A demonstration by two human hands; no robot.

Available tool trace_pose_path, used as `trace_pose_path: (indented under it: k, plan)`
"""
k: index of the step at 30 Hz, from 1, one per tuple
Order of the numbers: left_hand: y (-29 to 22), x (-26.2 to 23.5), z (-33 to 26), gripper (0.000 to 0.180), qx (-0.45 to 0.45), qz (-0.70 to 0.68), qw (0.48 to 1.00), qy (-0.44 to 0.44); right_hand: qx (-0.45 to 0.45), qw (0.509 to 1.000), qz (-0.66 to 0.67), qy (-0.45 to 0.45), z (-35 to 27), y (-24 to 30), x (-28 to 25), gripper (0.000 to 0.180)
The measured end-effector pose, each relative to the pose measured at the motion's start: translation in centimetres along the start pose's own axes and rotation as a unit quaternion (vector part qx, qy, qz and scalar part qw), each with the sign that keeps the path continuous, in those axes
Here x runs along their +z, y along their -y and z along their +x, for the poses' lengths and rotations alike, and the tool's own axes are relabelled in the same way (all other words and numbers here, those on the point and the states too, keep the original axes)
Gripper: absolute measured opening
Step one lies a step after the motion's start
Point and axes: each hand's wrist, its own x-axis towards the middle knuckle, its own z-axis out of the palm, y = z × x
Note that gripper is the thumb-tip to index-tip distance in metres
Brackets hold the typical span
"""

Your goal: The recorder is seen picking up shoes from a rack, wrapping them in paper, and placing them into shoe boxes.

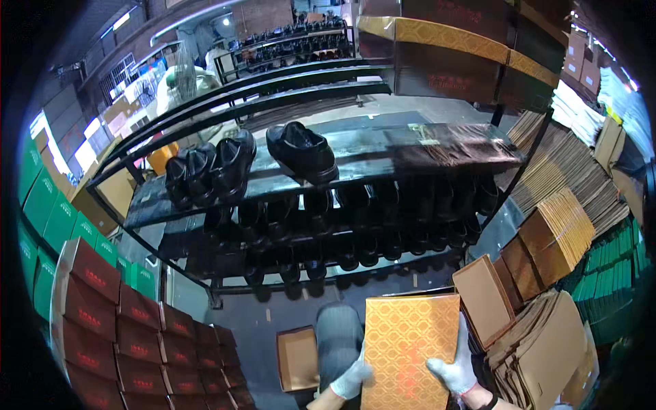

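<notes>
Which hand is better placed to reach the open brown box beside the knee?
Probably the left hand. It grips the lower left edge of the gold patterned box lid, close to the open brown box on the floor. The right hand holds the lid's right edge, farther away.

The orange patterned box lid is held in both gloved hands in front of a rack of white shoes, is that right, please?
Not quite: the head view shows the shoes on the rack are black, not white. The orange patterned box lid is indeed held by the gloved left hand and right hand.
</notes>
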Motion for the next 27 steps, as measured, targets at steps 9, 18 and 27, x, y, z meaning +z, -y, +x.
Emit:
trace_pose_path:
  k: [9, 18, 27]
  plan:
    - [-5.9, 1.7, 7.5, 0.125, 0.014, 0.027, 0.997, -0.067, 0.013, 0.992, 0.097, 0.083, 9.1, -0.3, -3.4, 0.122]
    - [-11.1, 5.0, 4.9, 0.102, 0.066, 0.154, 0.983, -0.076, -0.087, 0.996, -0.023, 0.003, 7.5, -1.4, -3.0, 0.093]
    - [-10.4, 1.2, 5.9, 0.061, 0.105, 0.283, 0.931, -0.205, -0.051, 0.996, -0.006, 0.073, 12.9, -4.5, -1.4, 0.053]
